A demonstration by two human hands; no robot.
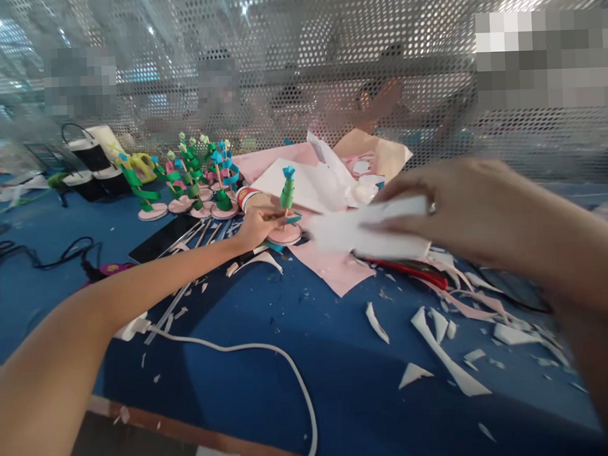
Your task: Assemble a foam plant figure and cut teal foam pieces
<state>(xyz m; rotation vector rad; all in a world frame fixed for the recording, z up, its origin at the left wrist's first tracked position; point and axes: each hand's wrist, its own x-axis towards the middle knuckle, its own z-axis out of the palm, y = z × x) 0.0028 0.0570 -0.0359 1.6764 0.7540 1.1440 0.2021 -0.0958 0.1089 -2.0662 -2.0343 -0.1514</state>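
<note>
White paper is held by right fingers, a paper plant by left fingers, red label unreadable.

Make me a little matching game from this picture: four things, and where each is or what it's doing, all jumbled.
1. Left hand
2. Right hand
3. White cable
4. Black flat device

A. Curving across the blue table
B. Lying beyond the left forearm
C. Holding a blurred white piece
D. At the stem of a blue-topped paper flower

Pairs: 1-D, 2-C, 3-A, 4-B
</note>
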